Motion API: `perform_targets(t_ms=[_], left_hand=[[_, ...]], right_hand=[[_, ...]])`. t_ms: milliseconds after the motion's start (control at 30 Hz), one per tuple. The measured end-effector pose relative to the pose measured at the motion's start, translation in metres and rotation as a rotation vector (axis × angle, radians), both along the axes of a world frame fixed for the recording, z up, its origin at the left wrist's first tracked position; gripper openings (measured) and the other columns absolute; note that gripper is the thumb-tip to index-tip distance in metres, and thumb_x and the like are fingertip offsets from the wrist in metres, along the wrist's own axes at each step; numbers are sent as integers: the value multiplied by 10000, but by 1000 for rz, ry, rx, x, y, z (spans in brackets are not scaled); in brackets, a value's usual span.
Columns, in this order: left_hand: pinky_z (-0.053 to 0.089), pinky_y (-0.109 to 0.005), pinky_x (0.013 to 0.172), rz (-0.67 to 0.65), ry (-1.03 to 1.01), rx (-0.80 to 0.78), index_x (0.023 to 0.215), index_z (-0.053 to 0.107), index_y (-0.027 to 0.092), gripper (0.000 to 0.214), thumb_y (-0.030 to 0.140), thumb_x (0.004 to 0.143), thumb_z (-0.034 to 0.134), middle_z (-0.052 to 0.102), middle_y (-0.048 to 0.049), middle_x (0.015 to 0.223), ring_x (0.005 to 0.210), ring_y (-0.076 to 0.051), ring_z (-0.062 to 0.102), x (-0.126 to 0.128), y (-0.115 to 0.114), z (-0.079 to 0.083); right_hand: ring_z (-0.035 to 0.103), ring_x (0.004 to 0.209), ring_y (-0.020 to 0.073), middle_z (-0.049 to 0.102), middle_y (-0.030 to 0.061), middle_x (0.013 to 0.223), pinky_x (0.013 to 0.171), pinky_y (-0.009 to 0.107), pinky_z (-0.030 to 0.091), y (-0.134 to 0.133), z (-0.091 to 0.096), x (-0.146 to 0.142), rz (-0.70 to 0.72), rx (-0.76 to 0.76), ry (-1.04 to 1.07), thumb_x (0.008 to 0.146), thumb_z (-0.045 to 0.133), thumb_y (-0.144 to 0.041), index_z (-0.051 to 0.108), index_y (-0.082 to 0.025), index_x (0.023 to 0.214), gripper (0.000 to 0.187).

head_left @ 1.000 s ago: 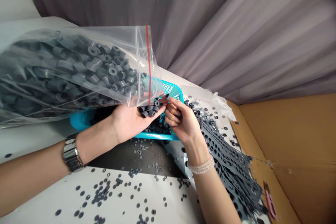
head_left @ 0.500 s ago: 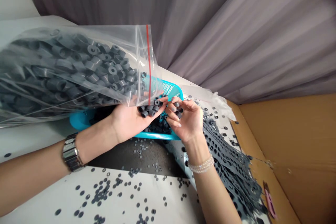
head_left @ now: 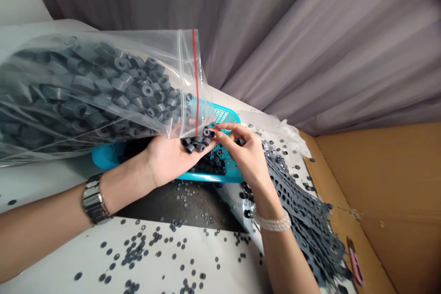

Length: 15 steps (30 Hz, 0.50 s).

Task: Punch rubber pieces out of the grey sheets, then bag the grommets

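Note:
My left hand (head_left: 172,158) lies palm up beneath the mouth of a clear zip bag (head_left: 188,55) and cradles several short dark grey tube-shaped rings (head_left: 196,144). Part of its fingers is behind the plastic. At those fingertips my right hand (head_left: 241,147) has thumb and forefinger closing on a ring (head_left: 211,133). Another dark ring (head_left: 240,141) sits within its curled fingers. The bag lies on its side, filled with many similar rings (head_left: 148,91). Below both hands is a turquoise plastic basket (head_left: 206,178) with more dark rings in it.
Small dark discs (head_left: 134,252) are scattered over the white table (head_left: 69,243). To the right lie perforated dark sheets (head_left: 303,206), a crumpled clear plastic bag (head_left: 292,135) and a pink-handled cutter (head_left: 356,266) beside cardboard (head_left: 389,183). A grey curtain (head_left: 275,32) hangs behind.
My right hand has turned from palm facing up to its back facing up, and its thumb and forefinger have reached the rings at my left fingertips. My left hand has stayed still.

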<state>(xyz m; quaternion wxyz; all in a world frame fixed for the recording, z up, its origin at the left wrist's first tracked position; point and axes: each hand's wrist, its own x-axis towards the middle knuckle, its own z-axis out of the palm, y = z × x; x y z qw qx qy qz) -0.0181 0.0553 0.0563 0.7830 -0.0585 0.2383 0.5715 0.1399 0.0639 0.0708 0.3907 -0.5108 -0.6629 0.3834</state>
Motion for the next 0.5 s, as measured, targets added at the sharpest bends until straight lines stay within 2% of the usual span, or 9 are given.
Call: perform_targets(t_ms=[133, 233, 400, 500], left_hand=[[495, -500, 989, -4, 23, -18, 1046, 650, 147, 295, 195, 954, 374, 694, -146, 1141, 1091, -269, 649, 1, -1, 3], [484, -509, 1001, -12, 15, -12, 1054, 653, 153, 315, 201, 960, 357, 692, -151, 1154, 1098, -277, 650, 1, -1, 4], [476, -520, 1004, -26, -19, 0, 1101, 639, 167, 336, 218, 963, 337, 682, -151, 1184, 1109, -280, 646, 0, 0, -1], [476, -516, 1008, -24, -19, -7, 1104, 636, 166, 319, 212, 950, 360, 664, -150, 1221, 1139, -286, 628, 0, 1, -2]], right_hand=[[311, 487, 84, 432, -52, 524, 480, 254, 241, 2, -4, 0, -20, -31, -18, 812, 671, -329, 752, -194, 882, 172], [266, 465, 76, 402, -58, 511, 446, 246, 200, 3, -10, 0, -31, -116, 115, 803, 675, -353, 733, -193, 819, 170], [156, 442, 54, 297, -93, 498, 421, 231, 112, 4, -14, 0, 19, -342, 410, 776, 689, -332, 680, -172, 787, 161], [167, 441, 53, 295, -92, 504, 418, 231, 112, 4, -13, -1, 22, -328, 395, 777, 692, -343, 680, -172, 807, 174]])
